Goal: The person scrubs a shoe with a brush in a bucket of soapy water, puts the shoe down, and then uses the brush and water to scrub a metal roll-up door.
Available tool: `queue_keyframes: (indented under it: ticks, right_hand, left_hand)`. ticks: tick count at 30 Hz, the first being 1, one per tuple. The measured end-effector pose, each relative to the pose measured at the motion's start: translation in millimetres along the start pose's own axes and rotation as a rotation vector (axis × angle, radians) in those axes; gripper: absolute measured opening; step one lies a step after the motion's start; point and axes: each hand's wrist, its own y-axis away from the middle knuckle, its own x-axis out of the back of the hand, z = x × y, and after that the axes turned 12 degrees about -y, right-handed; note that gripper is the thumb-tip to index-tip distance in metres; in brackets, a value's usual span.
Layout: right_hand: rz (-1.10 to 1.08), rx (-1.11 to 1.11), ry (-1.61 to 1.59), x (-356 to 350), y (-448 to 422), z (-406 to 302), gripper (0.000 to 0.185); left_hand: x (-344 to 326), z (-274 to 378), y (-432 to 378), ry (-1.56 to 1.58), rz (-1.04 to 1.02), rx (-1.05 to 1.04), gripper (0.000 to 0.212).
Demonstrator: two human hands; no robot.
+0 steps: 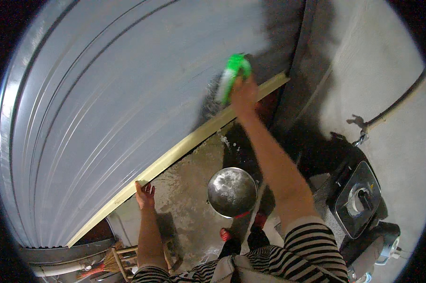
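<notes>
A large grey ribbed metal panel [145, 81] fills the upper left, with a pale yellow edge strip [184, 148] along its lower side. My right hand [244, 93] grips a green and white scrubbing brush [234, 74], blurred, against the panel near the strip's upper right end. Wet, sudsy marks lie beside the brush. My left hand [145, 194] rests at the lower edge of the strip, thumb touching it and fingers partly curled. Below the panel, between my arms, a round metal basin [232, 192] of liquid stands on the wet floor.
At the right are a tap [360, 138] on a wall pipe and a dark-topped appliance with a dial [356, 201]. A broom [112, 263] and a wooden stool frame [122, 260] are at the lower left. My feet stand just below the basin.
</notes>
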Motion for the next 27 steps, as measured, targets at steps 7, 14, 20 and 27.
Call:
queue_keyframes:
  ticks: [7,14,20,27]
  right_hand:
    - [-0.105,-0.155,-0.121,72.0,-73.0,83.2,0.036]
    - [-0.229,-0.320,-0.316,22.7,8.1,-11.1,0.039]
    - [-0.126,-0.171,0.454,105.9,-165.2,119.3,0.032]
    - [-0.012,0.246,0.211,43.9,-104.6,124.5,0.039]
  left_hand:
    - [-8.9,-6.5,-5.4,-0.017,0.028,0.028,0.049]
    - [6.0,-3.1,-3.5,-0.032,0.131,0.006,0.047]
    - [-24.8,-12.9,-5.8,-0.029,0.063,0.044,0.045]
    - [-5.3,-4.1,-7.0,-0.009,0.074,0.010,0.045]
